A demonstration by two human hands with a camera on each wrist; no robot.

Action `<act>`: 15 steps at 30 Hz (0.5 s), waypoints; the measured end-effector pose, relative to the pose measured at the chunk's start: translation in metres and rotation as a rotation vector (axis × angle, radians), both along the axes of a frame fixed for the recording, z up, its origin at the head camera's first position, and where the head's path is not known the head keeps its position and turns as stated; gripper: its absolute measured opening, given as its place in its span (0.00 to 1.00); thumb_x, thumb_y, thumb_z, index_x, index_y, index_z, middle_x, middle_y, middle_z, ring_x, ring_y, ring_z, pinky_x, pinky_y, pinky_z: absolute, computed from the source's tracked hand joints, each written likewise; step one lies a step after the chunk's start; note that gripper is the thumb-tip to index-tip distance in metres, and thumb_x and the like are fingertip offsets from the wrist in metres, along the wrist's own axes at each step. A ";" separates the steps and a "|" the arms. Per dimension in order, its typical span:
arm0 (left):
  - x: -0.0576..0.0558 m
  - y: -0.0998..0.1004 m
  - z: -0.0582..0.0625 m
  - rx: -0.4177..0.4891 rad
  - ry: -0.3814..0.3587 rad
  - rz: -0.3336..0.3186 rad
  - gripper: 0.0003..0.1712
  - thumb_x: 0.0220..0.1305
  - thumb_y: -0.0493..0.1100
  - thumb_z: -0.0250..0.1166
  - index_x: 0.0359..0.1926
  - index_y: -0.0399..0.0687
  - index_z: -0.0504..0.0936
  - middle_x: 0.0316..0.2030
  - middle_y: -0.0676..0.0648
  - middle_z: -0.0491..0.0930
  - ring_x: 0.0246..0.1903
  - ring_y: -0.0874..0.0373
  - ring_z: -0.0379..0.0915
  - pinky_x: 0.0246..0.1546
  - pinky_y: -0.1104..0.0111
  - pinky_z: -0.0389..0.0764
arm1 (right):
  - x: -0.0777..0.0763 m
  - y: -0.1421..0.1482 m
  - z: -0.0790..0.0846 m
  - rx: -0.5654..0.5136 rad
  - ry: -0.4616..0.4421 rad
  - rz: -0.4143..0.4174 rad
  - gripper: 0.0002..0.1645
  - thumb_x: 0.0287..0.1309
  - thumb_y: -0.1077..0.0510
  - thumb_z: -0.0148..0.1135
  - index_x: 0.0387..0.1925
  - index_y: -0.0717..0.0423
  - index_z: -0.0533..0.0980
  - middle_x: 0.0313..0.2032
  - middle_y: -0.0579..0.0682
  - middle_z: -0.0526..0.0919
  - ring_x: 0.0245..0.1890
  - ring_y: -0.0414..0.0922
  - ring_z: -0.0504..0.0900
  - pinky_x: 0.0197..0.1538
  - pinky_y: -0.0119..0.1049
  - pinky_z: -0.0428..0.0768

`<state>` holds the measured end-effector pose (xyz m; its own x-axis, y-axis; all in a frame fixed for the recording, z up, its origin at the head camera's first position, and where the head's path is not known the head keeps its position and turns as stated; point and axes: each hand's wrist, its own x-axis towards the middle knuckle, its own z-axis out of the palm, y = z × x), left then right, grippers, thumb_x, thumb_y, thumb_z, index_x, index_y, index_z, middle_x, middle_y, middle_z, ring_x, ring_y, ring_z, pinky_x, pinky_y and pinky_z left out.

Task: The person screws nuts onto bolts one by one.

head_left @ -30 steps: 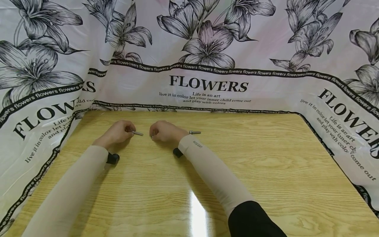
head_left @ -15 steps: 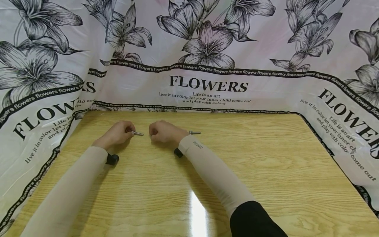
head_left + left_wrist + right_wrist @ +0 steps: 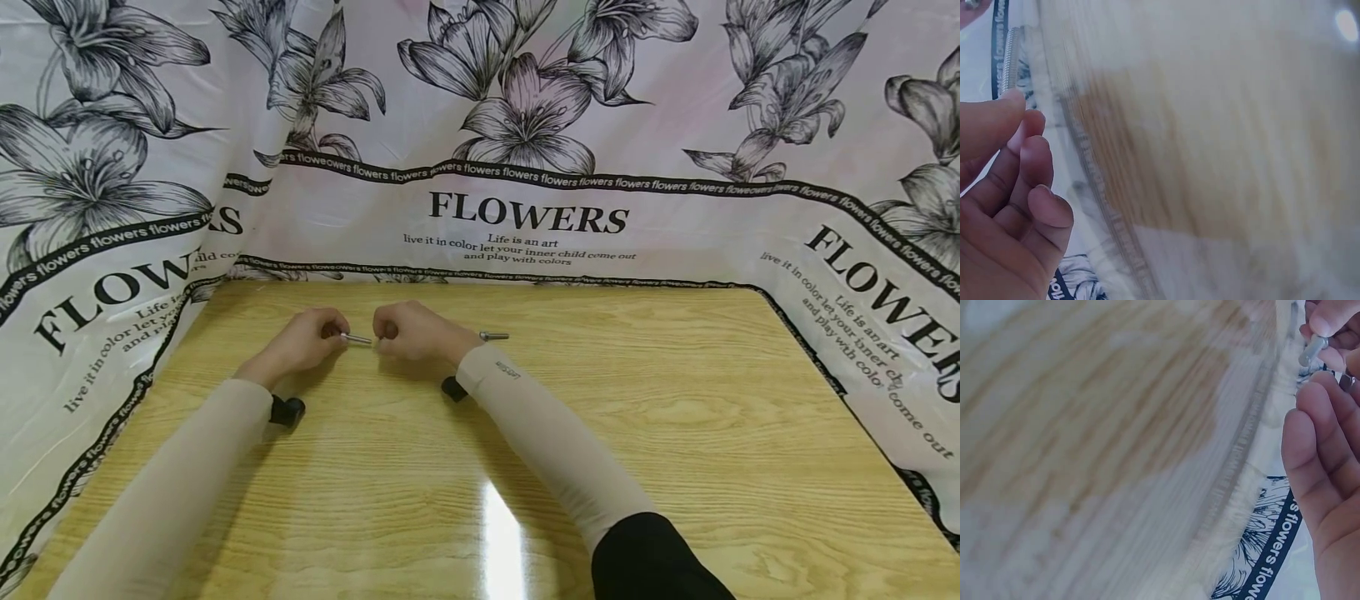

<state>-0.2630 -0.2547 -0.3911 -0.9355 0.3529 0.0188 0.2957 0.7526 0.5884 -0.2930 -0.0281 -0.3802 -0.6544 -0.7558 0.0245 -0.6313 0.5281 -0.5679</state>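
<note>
With my left hand (image 3: 300,342) I am pinching a bolt (image 3: 357,339) between thumb and fingertips, taking it by one end so that much of the threaded shaft is standing free of my grip. It is pointing across toward my right hand (image 3: 416,333), its bare tip ending near those fingertips; I am presumably gripping it short so that my fingers are not covering the thread. My right hand is grasping too, not slack: its fingertips are pinching a small metal piece (image 3: 1346,382), which looks like a nut, though so little is showing past the fingers that I can't be sure. I am holding both hands over the far part of the table (image 3: 675,400), facing each other, which is likely sparing either arm from crossing the other. A second bolt (image 3: 495,336) is lying on its side just past my right cuff, seemingly out of the way yet within reach.
</note>
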 end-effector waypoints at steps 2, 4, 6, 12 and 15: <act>0.001 0.002 0.000 0.006 0.011 -0.004 0.04 0.66 0.35 0.60 0.41 0.39 0.78 0.36 0.43 0.77 0.37 0.50 0.71 0.39 0.58 0.71 | 0.001 0.001 0.001 -0.003 0.012 0.001 0.08 0.60 0.55 0.61 0.40 0.51 0.75 0.33 0.44 0.77 0.33 0.40 0.74 0.37 0.31 0.73; 0.003 0.004 0.001 0.012 0.017 -0.005 0.05 0.66 0.35 0.60 0.42 0.39 0.78 0.37 0.42 0.78 0.37 0.50 0.72 0.40 0.58 0.72 | 0.002 0.003 0.001 -0.007 0.025 0.003 0.11 0.60 0.56 0.61 0.44 0.53 0.76 0.34 0.44 0.78 0.34 0.39 0.75 0.39 0.31 0.74; 0.005 0.007 0.001 0.022 0.019 -0.003 0.06 0.66 0.35 0.60 0.43 0.39 0.78 0.37 0.42 0.78 0.37 0.50 0.73 0.40 0.58 0.72 | 0.002 0.005 0.001 -0.007 0.037 0.004 0.12 0.60 0.57 0.60 0.46 0.53 0.77 0.35 0.42 0.79 0.36 0.38 0.76 0.40 0.30 0.74; 0.012 0.017 0.002 0.068 0.020 0.013 0.06 0.65 0.34 0.60 0.43 0.39 0.78 0.37 0.41 0.79 0.37 0.50 0.74 0.38 0.59 0.74 | 0.005 0.013 0.003 -0.021 0.051 0.010 0.11 0.60 0.59 0.58 0.44 0.53 0.79 0.35 0.42 0.80 0.35 0.38 0.76 0.40 0.29 0.74; 0.015 0.021 0.002 0.068 0.024 0.015 0.06 0.66 0.34 0.60 0.44 0.40 0.77 0.37 0.41 0.79 0.36 0.51 0.74 0.38 0.59 0.74 | 0.008 0.018 0.003 -0.025 0.067 0.006 0.12 0.61 0.58 0.58 0.46 0.55 0.79 0.36 0.42 0.80 0.36 0.37 0.76 0.41 0.29 0.74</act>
<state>-0.2476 -0.2335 -0.3893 -0.9397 0.3357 0.0650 0.2992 0.7154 0.6315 -0.2848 -0.0105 -0.3772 -0.6463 -0.7581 0.0869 -0.6714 0.5108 -0.5370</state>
